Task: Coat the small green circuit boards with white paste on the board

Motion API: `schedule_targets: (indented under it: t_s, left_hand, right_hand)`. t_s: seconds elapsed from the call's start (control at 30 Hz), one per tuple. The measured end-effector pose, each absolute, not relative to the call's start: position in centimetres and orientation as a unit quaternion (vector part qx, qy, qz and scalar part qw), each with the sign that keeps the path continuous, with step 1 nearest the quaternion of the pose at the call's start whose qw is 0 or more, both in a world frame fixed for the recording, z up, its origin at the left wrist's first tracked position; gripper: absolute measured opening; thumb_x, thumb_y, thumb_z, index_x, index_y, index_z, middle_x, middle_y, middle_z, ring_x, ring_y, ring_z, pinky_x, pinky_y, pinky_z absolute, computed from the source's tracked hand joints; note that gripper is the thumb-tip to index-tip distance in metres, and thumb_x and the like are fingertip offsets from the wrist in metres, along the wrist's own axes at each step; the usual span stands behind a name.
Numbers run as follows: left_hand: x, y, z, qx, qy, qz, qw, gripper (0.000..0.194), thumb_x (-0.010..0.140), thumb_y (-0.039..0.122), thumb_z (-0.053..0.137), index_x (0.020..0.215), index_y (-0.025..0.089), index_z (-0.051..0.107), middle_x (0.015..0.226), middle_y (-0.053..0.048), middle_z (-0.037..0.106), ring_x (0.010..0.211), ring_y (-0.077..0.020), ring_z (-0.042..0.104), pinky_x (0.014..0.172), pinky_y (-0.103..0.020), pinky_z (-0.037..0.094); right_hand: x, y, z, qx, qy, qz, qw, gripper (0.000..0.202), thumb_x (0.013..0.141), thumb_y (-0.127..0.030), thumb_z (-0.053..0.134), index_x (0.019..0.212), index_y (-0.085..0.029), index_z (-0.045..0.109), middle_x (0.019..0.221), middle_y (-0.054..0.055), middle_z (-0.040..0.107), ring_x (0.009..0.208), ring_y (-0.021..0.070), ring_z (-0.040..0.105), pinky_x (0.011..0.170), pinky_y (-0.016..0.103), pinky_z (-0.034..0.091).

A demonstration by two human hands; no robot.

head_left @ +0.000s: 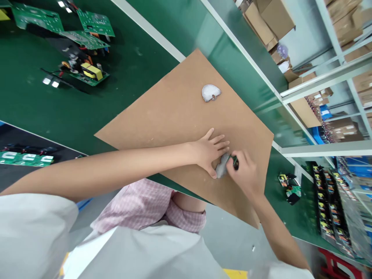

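Observation:
My left hand (pixel 210 151) lies flat on a brown board (pixel 174 116), fingers spread, its thumb side pressing on a small grey lump (pixel 221 166). My right hand (pixel 245 172) is closed around a small dark green object (pixel 235 162) and holds it against the grey lump. What that green object is I cannot tell. A second grey-white patch (pixel 210 93) sits alone farther up the board, away from both hands.
The board rests on a green workbench (pixel 43 97). Several green circuit boards (pixel 84 42) lie at the upper left, more (pixel 26 159) at the left edge. A small electronic part (pixel 289 188) sits right of the board. Shelves with cardboard boxes (pixel 348 31) and component trays (pixel 328 205) stand on the right.

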State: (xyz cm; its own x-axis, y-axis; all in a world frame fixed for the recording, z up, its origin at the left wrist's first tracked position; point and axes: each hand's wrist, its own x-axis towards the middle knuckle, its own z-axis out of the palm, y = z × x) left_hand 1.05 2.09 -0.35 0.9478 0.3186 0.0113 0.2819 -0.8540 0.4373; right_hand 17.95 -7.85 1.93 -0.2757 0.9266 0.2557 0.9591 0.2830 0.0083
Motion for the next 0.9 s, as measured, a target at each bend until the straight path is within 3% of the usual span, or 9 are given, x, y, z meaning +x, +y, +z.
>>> schedule_targets:
  t_s: [0.13, 0.3, 0.5, 0.67, 0.9]
  left_hand:
    - [1.0, 2.1, -0.4, 0.961, 0.156, 0.046, 0.224, 0.094, 0.067, 0.066, 0.050, 0.140, 0.014, 0.025, 0.149, -0.008, 0.015, 0.138, -0.0321, 0.003, 0.107, -0.057, -0.006]
    - [1.0, 2.2, -0.5, 0.961, 0.153, 0.044, 0.227, 0.098, 0.065, 0.069, 0.050, 0.141, 0.014, 0.024, 0.149, -0.009, 0.015, 0.138, -0.0324, 0.003, 0.106, -0.058, -0.007]
    - [1.0, 2.1, -0.3, 0.962, 0.158, 0.037, 0.220, 0.095, 0.067, 0.066, 0.050, 0.141, 0.012, 0.023, 0.149, -0.009, 0.015, 0.138, -0.0310, 0.003, 0.107, -0.058, -0.006]
    - [1.1, 2.2, -0.3, 0.962, 0.155, 0.037, 0.221, 0.100, 0.064, 0.070, 0.050, 0.141, 0.014, 0.021, 0.149, -0.008, 0.015, 0.138, -0.0311, 0.002, 0.106, -0.059, -0.006]
    - [0.9, 2.1, 0.0, 0.965, 0.159, 0.011, 0.206, 0.100, 0.066, 0.071, 0.047, 0.142, 0.012, 0.018, 0.149, -0.007, 0.010, 0.139, -0.0288, 0.000, 0.107, -0.058, -0.005]
  right_hand:
    - [17.5, -8.2, 1.8, -0.524, -0.843, -0.068, 0.097, 0.004, 0.081, -0.021, 0.045, 0.081, -0.019, 0.048, 0.073, 0.001, 0.047, 0.060, 0.0131, 0.044, 0.053, 0.024, 0.035]
    - [17.5, -7.2, 1.9, -0.595, -0.791, -0.086, 0.116, 0.006, 0.082, -0.019, 0.043, 0.079, -0.019, 0.048, 0.073, 0.000, 0.047, 0.061, 0.0127, 0.045, 0.051, 0.023, 0.034]
    - [17.0, -8.1, 2.0, -0.510, -0.851, -0.084, 0.095, 0.005, 0.080, -0.021, 0.045, 0.079, -0.019, 0.049, 0.073, 0.002, 0.048, 0.061, 0.0135, 0.045, 0.053, 0.024, 0.035]
    - [17.5, -6.7, 1.9, -0.590, -0.794, -0.111, 0.099, 0.006, 0.082, -0.021, 0.044, 0.079, -0.019, 0.048, 0.074, 0.001, 0.048, 0.061, 0.0127, 0.046, 0.051, 0.023, 0.033]
    - [17.1, -7.6, 1.7, -0.548, -0.824, -0.101, 0.100, 0.006, 0.081, -0.021, 0.044, 0.080, -0.019, 0.049, 0.074, 0.001, 0.049, 0.061, 0.0127, 0.046, 0.052, 0.023, 0.034]
